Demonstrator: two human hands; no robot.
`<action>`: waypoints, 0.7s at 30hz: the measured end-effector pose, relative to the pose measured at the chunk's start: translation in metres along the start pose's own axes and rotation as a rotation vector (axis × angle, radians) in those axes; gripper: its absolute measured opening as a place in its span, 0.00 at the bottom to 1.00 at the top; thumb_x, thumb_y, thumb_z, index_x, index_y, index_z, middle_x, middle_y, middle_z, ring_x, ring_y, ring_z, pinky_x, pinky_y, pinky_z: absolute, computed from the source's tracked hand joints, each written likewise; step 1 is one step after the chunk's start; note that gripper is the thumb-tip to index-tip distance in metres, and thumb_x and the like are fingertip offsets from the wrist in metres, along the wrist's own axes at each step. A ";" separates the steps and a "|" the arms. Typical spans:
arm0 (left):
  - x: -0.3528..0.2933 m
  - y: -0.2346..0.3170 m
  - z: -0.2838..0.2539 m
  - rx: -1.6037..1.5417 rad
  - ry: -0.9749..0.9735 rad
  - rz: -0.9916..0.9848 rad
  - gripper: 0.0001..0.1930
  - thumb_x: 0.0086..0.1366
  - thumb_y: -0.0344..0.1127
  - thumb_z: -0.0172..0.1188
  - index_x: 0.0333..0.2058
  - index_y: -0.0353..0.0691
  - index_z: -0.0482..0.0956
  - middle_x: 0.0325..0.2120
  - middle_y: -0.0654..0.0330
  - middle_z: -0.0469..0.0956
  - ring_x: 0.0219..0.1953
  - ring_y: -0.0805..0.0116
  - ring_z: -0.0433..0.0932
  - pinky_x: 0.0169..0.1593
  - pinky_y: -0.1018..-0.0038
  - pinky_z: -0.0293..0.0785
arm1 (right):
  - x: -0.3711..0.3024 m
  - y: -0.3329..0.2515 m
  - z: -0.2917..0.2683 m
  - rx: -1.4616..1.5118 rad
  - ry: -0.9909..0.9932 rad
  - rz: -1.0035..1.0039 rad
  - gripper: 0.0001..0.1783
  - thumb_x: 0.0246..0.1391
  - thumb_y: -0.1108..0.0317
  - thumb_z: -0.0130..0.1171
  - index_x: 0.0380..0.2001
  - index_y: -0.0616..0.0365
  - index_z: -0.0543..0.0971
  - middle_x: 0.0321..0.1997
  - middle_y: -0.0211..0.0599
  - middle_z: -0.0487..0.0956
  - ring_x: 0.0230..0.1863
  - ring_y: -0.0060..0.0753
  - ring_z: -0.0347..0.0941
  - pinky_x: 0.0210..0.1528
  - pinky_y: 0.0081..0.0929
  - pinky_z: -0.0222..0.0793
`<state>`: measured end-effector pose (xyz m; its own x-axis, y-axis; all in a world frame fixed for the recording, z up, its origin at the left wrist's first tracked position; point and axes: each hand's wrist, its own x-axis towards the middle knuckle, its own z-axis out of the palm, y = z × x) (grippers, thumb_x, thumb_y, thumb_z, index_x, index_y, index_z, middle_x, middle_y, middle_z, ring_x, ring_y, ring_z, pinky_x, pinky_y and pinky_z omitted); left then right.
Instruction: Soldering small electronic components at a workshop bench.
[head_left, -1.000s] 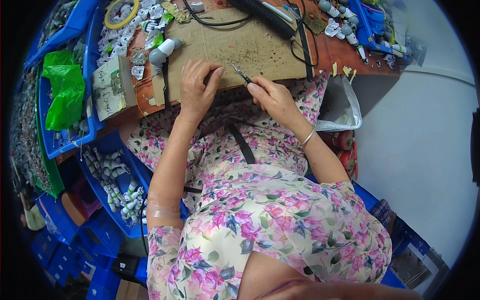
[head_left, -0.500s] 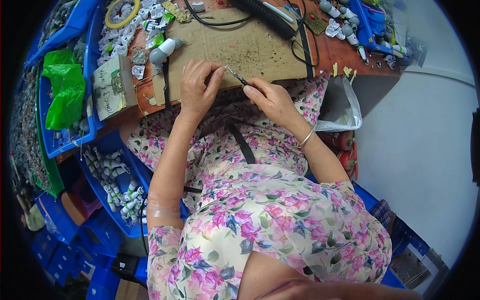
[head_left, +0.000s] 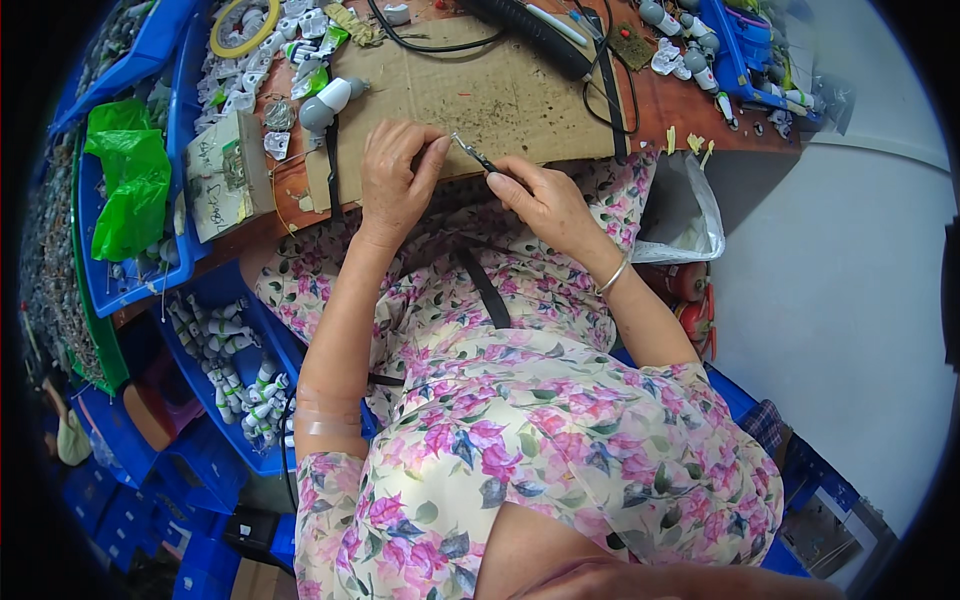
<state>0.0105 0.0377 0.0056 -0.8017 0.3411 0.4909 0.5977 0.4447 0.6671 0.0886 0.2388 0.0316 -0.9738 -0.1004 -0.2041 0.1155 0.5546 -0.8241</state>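
Over the near edge of a brown cardboard sheet (head_left: pixel 480 90), my right hand (head_left: pixel 540 200) is closed around a small hand tool (head_left: pixel 478 156) with a dark handle and a slim metal tip. The tip slants up and left toward my left hand (head_left: pixel 405 175). That hand is closed in a pinch, thumb against forefinger, just beside the tip. A tiny pale bit shows near the fingertips and tip, too small to name. Left of my left hand, a grey and white bulb-shaped piece (head_left: pixel 325 105) lies by a black strap.
A black-handled tool with a cord (head_left: pixel 535 38) lies across the back of the cardboard. Blue bins (head_left: pixel 180 270) stand at the left, one holding a green plastic bag (head_left: pixel 130 175). A bin of white-and-green parts (head_left: pixel 255 400) sits lower left. A clear bag (head_left: pixel 695 220) hangs at right.
My right hand and the tool have barely shifted, with the metal tip turned slightly. My left hand keeps its place and pinch.
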 end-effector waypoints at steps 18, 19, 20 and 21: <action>0.000 0.000 -0.002 -0.005 -0.014 -0.012 0.06 0.63 0.34 0.63 0.30 0.39 0.78 0.26 0.59 0.76 0.32 0.56 0.72 0.39 0.64 0.65 | 0.000 -0.002 0.000 -0.011 0.013 0.005 0.23 0.66 0.50 0.53 0.45 0.62 0.78 0.25 0.39 0.78 0.28 0.35 0.76 0.34 0.32 0.69; 0.000 0.000 -0.002 -0.004 -0.012 -0.008 0.06 0.63 0.34 0.63 0.30 0.39 0.78 0.26 0.59 0.77 0.32 0.56 0.72 0.40 0.64 0.65 | 0.000 -0.003 0.000 -0.030 0.014 0.005 0.23 0.65 0.50 0.53 0.45 0.62 0.78 0.25 0.40 0.78 0.28 0.37 0.76 0.34 0.32 0.69; 0.000 0.001 -0.002 -0.003 -0.013 -0.008 0.06 0.63 0.34 0.63 0.30 0.39 0.78 0.26 0.59 0.77 0.32 0.56 0.72 0.40 0.64 0.65 | 0.000 -0.002 0.001 -0.029 0.015 0.005 0.23 0.65 0.50 0.53 0.45 0.62 0.78 0.25 0.40 0.78 0.28 0.37 0.76 0.34 0.32 0.69; 0.001 0.003 -0.003 0.000 -0.019 -0.004 0.06 0.64 0.33 0.62 0.31 0.37 0.78 0.26 0.57 0.76 0.32 0.56 0.72 0.39 0.65 0.66 | -0.001 0.001 0.002 -0.039 0.047 -0.029 0.22 0.65 0.51 0.53 0.45 0.62 0.79 0.24 0.41 0.77 0.28 0.38 0.76 0.34 0.33 0.69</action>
<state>0.0116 0.0366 0.0095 -0.8037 0.3551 0.4776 0.5946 0.4463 0.6688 0.0899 0.2376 0.0303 -0.9848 -0.0785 -0.1547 0.0804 0.5837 -0.8080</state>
